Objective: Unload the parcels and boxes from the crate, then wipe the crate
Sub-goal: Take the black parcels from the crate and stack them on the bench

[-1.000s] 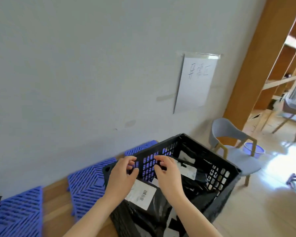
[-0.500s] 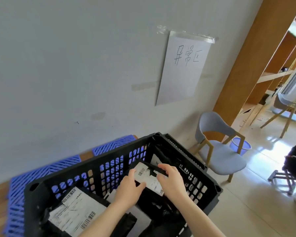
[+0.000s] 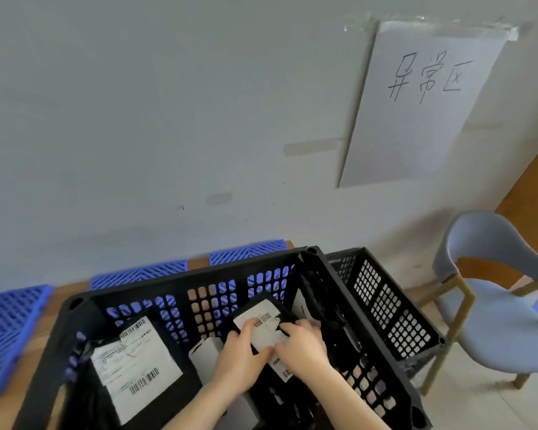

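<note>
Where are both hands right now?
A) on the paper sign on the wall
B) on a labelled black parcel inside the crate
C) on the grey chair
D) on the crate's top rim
B: the left hand and right hand both hold the labelled black parcel, down inside the crate.

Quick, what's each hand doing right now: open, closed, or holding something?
Left hand: grips the labelled black parcel inside the crate.
Right hand: grips the same parcel.
</note>
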`<action>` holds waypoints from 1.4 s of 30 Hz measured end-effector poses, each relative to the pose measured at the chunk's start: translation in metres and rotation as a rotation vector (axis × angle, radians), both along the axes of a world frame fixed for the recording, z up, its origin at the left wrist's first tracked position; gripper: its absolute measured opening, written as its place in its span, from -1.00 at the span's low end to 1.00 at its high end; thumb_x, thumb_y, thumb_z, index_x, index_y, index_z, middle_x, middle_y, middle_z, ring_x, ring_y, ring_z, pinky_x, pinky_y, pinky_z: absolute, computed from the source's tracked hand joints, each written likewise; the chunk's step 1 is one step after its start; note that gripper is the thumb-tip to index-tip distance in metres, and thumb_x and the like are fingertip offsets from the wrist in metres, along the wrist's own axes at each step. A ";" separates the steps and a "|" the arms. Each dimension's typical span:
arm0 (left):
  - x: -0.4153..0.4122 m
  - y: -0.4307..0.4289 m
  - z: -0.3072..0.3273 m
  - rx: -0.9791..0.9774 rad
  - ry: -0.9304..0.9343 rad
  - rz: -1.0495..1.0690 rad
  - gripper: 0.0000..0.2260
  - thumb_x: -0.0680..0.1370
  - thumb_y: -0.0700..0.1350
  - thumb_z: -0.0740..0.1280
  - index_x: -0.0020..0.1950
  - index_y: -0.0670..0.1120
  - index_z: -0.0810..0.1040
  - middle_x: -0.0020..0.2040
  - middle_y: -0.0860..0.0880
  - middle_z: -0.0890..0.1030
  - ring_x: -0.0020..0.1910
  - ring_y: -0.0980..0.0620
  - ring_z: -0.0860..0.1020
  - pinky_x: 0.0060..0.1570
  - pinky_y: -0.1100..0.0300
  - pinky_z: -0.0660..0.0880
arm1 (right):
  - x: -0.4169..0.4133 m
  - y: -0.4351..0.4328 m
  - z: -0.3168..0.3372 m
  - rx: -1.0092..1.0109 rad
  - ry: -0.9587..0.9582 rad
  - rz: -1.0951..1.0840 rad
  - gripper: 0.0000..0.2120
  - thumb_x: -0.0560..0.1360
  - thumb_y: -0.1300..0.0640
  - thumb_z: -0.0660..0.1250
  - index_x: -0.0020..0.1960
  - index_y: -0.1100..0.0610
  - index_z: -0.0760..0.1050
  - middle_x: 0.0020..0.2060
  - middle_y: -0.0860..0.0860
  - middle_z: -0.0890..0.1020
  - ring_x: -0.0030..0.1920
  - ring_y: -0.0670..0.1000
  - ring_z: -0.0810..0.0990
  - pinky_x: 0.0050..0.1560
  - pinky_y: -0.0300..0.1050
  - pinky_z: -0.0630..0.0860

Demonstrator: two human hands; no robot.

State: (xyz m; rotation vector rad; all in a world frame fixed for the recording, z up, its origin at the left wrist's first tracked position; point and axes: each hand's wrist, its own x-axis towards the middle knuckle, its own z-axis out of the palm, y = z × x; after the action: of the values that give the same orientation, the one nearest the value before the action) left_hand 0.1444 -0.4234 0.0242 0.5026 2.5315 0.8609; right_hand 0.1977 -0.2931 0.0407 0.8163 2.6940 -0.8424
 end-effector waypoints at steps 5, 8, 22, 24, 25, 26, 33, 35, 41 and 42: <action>0.018 -0.002 0.011 0.073 0.006 0.160 -0.39 0.51 0.04 0.40 0.50 0.01 0.25 0.29 -0.05 0.45 0.26 0.01 0.44 0.23 0.17 0.42 | 0.008 0.010 0.006 -0.001 0.024 0.145 -0.54 0.50 -0.06 0.21 0.40 -0.17 0.36 0.39 -0.08 0.33 0.43 0.05 0.14 0.44 0.09 0.10; 0.032 -0.007 0.018 0.113 0.025 0.245 -0.35 0.46 0.01 0.47 0.49 -0.03 0.29 0.25 -0.02 0.47 0.22 0.05 0.46 0.23 0.18 0.43 | 0.014 0.008 0.009 -0.085 0.000 0.182 -0.53 0.47 -0.03 0.27 0.37 -0.20 0.38 0.36 -0.11 0.34 0.45 0.07 0.16 0.46 0.27 -0.03; 0.067 -0.042 0.046 0.284 0.184 0.579 -0.18 0.36 -0.08 0.58 0.53 -0.11 0.25 0.23 0.09 0.36 0.24 0.16 0.39 0.15 0.37 0.35 | 0.008 0.009 0.020 -0.458 0.252 0.117 -0.47 0.38 0.11 0.49 0.31 -0.06 0.44 0.25 0.05 0.38 -0.13 -0.17 0.44 -0.18 -0.35 0.43; 0.069 -0.047 0.049 0.306 0.220 0.602 -0.20 0.37 -0.13 0.57 0.53 -0.09 0.25 0.21 0.10 0.36 0.19 0.19 0.38 0.03 0.44 0.33 | 0.007 0.008 0.017 -0.497 0.231 0.103 -0.38 0.32 0.06 0.54 0.33 -0.08 0.42 0.26 0.04 0.38 -0.08 -0.10 0.52 -0.08 -0.20 0.54; 0.069 -0.050 0.050 0.314 0.237 0.606 -0.21 0.38 -0.15 0.56 0.53 -0.07 0.26 0.20 0.12 0.36 0.18 0.20 0.37 0.01 0.45 0.34 | 0.006 0.007 0.016 -0.524 0.225 0.108 -0.36 0.31 0.05 0.54 0.33 -0.09 0.41 0.26 0.03 0.40 -0.04 -0.06 0.55 -0.02 -0.14 0.57; 0.069 -0.052 0.051 0.314 0.252 0.602 -0.21 0.38 -0.16 0.56 0.52 -0.06 0.26 0.19 0.15 0.36 0.18 0.21 0.37 0.03 0.44 0.34 | 0.005 0.006 0.015 -0.560 0.221 0.118 -0.36 0.32 0.06 0.54 0.35 -0.10 0.40 0.25 0.03 0.44 -0.01 -0.05 0.57 0.01 -0.11 0.58; 0.072 -0.070 0.065 0.384 0.371 0.614 -0.32 0.39 -0.26 0.53 0.42 0.08 0.36 0.14 0.30 0.35 0.13 0.51 0.35 0.01 0.59 0.37 | 0.004 -0.017 0.036 -0.656 0.356 0.244 -0.47 0.45 0.16 0.44 0.36 -0.11 0.41 0.20 -0.07 0.55 0.08 -0.11 0.51 -0.01 -0.28 0.48; 0.072 -0.079 0.071 0.406 0.445 0.623 -0.36 0.38 -0.26 0.53 0.30 0.23 0.40 0.16 0.29 0.37 0.18 0.43 0.38 0.09 0.45 0.44 | 0.004 -0.026 0.047 -0.640 0.421 0.252 -0.49 0.45 0.12 0.44 0.34 -0.15 0.41 0.21 -0.13 0.50 0.14 -0.11 0.46 0.09 -0.21 0.47; 0.064 -0.116 0.097 0.467 0.632 0.663 -0.44 0.38 -0.24 0.55 0.26 0.18 0.49 0.21 0.27 0.36 0.28 0.34 0.35 0.12 0.30 0.55 | -0.005 -0.065 0.094 -0.622 0.605 0.390 -0.47 0.45 0.09 0.45 0.35 -0.17 0.39 0.20 -0.19 0.42 0.19 -0.16 0.42 0.15 -0.30 0.42; 0.060 -0.125 0.102 0.482 0.654 0.677 -0.45 0.37 -0.22 0.56 0.27 0.15 0.51 0.21 0.28 0.35 0.29 0.34 0.35 0.13 0.26 0.55 | -0.008 -0.074 0.101 -0.611 0.629 0.409 -0.46 0.44 0.10 0.46 0.36 -0.17 0.38 0.20 -0.19 0.42 0.19 -0.17 0.42 0.11 -0.34 0.42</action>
State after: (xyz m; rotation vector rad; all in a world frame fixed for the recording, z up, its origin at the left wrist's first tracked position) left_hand 0.2049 -0.5486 0.1259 0.0259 3.1435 1.8290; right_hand 0.1901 -0.3667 0.1418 -0.1645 2.6220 -1.8942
